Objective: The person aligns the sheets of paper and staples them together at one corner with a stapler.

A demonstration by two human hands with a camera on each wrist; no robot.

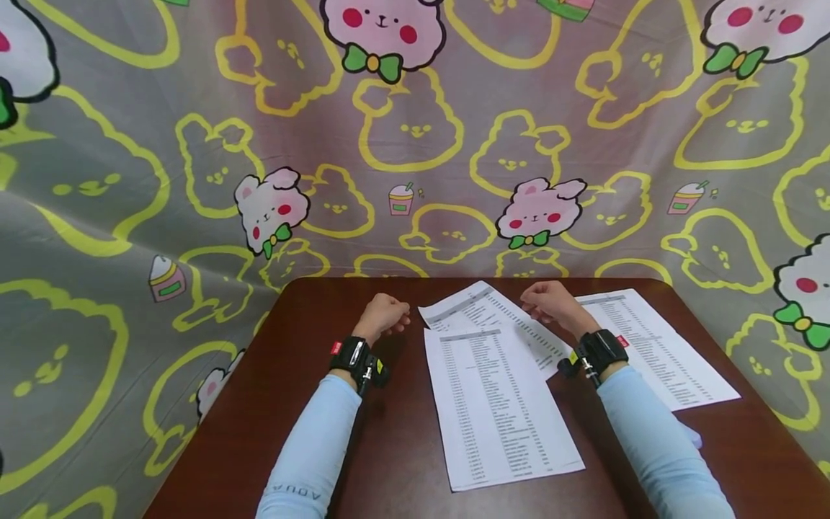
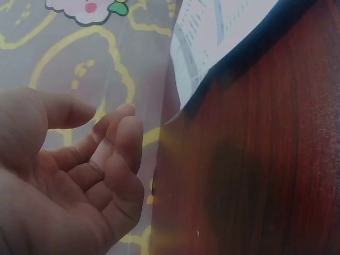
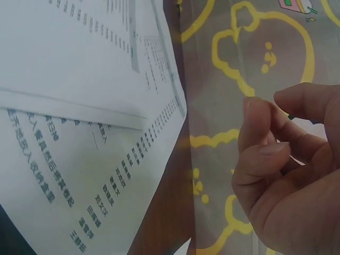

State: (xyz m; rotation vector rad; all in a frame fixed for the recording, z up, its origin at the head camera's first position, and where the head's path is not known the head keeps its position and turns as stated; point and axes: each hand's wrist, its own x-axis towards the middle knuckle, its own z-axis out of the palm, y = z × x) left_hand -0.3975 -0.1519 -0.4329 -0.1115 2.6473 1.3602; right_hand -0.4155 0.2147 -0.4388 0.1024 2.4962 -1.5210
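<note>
My left hand [image 1: 385,316] hovers over the table, left of the papers, its fingers loosely curled around nothing. In the left wrist view a gap shows between thumb and fingertips [image 2: 127,127]. My right hand [image 1: 551,303] hangs near the right edge of a slanted printed sheet [image 1: 541,339], fingers loosely bent and holding nothing, as the right wrist view also shows. A second printed sheet [image 1: 496,411] lies in front, overlapping the slanted one. The slanted sheet's left corner [image 2: 188,79] curls up off the table in the left wrist view.
More printed paper [image 1: 661,353] lies at the right, partly behind my right forearm. A small pale purple thing [image 1: 692,435] peeks out beside that sleeve. The dark wooden table [image 1: 298,331] ends at the back against a patterned cloth [image 1: 441,180]. Each wrist wears a black camera strap [image 1: 353,357].
</note>
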